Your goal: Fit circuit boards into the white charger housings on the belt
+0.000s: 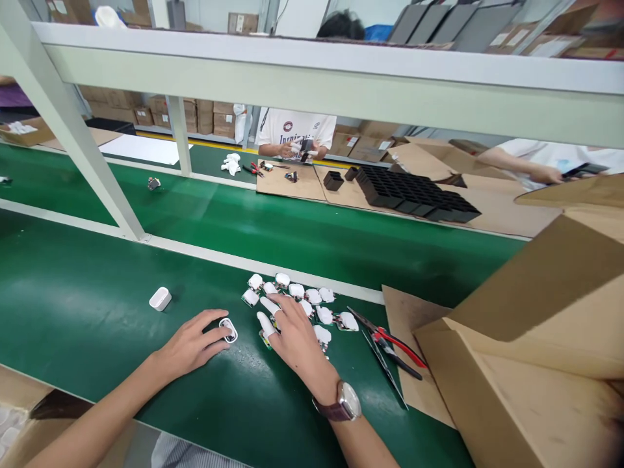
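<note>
My left hand point(197, 341) grips a small white oval plastic housing point(234, 330) between thumb and fingers. Its open end faces up, with something dark partly visible inside. My right hand point(295, 331), wearing white finger cots on at least two fingers, hovers over a cluster of small white-capped circuit-board assemblies point(324, 315). Its fingers are spread, and it hides part of the cluster. Under the covered fingertips, a green circuit board point(266, 339) partly shows; I see no firm grip on it. A second white oval housing point(160, 299) sits apart to the left on the green bench point(88, 312).
Red-and-black pliers point(397, 348) and metal tweezers point(385, 369) lie right of the cluster, by cardboard point(414, 383). A large open carton point(507, 390) stands at right. A metal frame point(97, 123) crosses ahead. Beyond it, co-workers handle dark parts near black trays point(414, 195).
</note>
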Demonstrator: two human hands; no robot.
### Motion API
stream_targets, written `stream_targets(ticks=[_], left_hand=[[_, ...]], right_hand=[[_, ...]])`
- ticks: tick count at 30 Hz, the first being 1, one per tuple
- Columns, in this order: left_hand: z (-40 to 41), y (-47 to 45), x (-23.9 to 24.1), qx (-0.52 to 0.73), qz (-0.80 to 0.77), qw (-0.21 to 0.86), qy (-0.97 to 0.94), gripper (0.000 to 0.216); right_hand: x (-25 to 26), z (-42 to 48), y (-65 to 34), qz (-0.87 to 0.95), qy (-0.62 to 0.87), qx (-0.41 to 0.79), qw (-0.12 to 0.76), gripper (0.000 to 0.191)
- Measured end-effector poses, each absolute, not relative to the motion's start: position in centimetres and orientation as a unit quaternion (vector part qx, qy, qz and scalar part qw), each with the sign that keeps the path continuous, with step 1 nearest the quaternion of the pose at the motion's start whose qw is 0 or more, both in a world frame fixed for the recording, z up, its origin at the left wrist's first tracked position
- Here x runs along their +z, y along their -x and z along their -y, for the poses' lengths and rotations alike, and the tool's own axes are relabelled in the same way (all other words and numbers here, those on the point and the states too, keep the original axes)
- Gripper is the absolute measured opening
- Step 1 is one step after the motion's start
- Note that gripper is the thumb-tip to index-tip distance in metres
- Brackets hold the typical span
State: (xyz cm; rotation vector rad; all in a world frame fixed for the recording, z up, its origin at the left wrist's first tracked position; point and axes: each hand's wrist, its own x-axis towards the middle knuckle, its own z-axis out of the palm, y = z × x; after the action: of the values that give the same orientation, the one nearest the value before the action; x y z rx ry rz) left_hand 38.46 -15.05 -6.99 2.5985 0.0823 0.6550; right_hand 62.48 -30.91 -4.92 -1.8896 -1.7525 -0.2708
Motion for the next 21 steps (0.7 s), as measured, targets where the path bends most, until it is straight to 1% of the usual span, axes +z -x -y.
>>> stream_targets(ticks=[3, 6, 10, 12, 15, 17, 18, 21], left_hand=[[14.7, -38.9, -6.8, 0.211, -0.011, 0.244, -0.947, 0.020], [14.9, -39.1, -6.6, 0.204, -0.021, 0.244, -0.948, 0.012], [15.1, -39.8, -5.6, 0.188, -0.036, 0.239, -0.952, 0.020], [13.5, -41.2, -4.7, 0.181, -0.029, 0.240, -0.953, 0.018], [8.2, -45.0, -3.0, 0.216, -0.065, 0.200, -0.953, 0.018], [3.5, -48.4, -2.4, 0.225, -0.141, 0.169, -0.949, 0.019], [1.2, -50.0, -2.2, 0.217, -0.189, 0.168, -0.943, 0.018], [-3.6, -53.8, -2.5, 0.212, -0.243, 0.168, -0.931, 0.016]], right_hand=[[-4.9, 30.2, -63.3, 0.657, 0.716, -0.095, 0.215, 0.017], [-5.0, 29.3, -63.4, 0.654, 0.735, -0.069, 0.166, 0.020], [-5.1, 28.1, -62.7, 0.638, 0.760, -0.038, 0.116, 0.010], [-5.0, 27.9, -61.8, 0.636, 0.765, -0.032, 0.100, 0.008], [-4.9, 28.2, -60.0, 0.650, 0.754, -0.030, 0.090, 0.011], [-5.0, 28.7, -58.9, 0.661, 0.744, -0.018, 0.095, 0.017], [-5.0, 29.0, -58.6, 0.661, 0.743, -0.008, 0.102, 0.018], [-5.3, 29.4, -58.5, 0.658, 0.738, 0.026, 0.148, 0.021]])
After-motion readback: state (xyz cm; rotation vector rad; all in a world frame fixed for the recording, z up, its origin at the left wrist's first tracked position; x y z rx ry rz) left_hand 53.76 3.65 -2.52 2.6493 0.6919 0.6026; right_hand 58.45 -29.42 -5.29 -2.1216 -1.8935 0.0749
